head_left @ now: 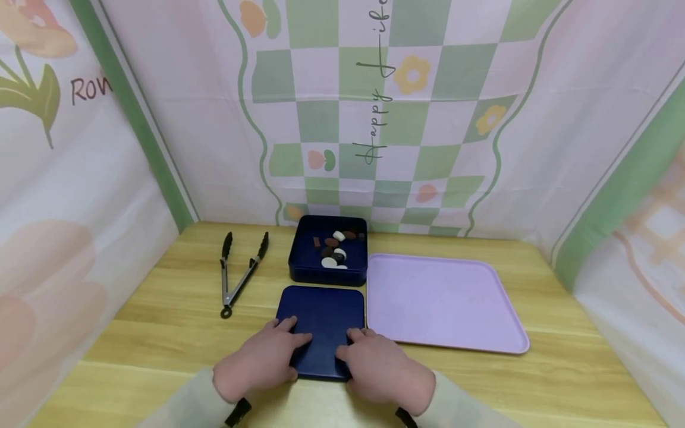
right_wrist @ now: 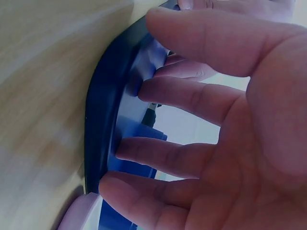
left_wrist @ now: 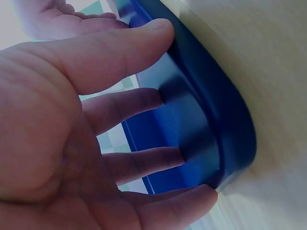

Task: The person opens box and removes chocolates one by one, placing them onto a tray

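A navy square lid (head_left: pixel 323 315) lies flat on the table in front of the person. The left hand (head_left: pixel 259 359) touches its left side, and the right hand (head_left: pixel 385 368) touches its right side. In both wrist views the fingers reach out fairly straight and spread, fingertips on the lid's surface and rim. Each thumb is at the edge nearer the person. Just behind the lid stands an open navy box (head_left: pixel 327 276) of matching colour. Small white, brown and black pieces lie inside it, some rounded and some blocky.
Tongs (head_left: pixel 227 297) with black tips lie spread on the left, tips pointing away. To the right is a lilac tray (head_left: pixel 439 303), its left edge close beside the box and lid. A printed curtain (head_left: pixel 369 119) hangs behind the wooden table (head_left: pixel 150 333).
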`<action>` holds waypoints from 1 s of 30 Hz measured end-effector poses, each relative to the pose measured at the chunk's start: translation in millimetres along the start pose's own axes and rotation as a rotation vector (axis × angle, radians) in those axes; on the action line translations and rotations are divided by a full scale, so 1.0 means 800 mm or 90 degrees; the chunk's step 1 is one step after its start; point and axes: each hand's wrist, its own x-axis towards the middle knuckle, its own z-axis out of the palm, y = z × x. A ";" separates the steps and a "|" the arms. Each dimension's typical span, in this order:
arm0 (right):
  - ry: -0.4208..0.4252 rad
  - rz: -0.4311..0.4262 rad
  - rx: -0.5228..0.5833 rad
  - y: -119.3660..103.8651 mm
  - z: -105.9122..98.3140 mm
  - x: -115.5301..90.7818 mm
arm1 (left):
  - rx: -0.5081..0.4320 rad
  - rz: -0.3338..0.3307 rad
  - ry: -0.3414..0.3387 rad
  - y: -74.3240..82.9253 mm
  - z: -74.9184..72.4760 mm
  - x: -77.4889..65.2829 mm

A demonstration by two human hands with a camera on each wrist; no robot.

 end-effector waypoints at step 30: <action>-0.009 0.078 0.085 0.025 -0.010 -0.019 | 0.008 0.009 0.033 0.002 -0.002 0.013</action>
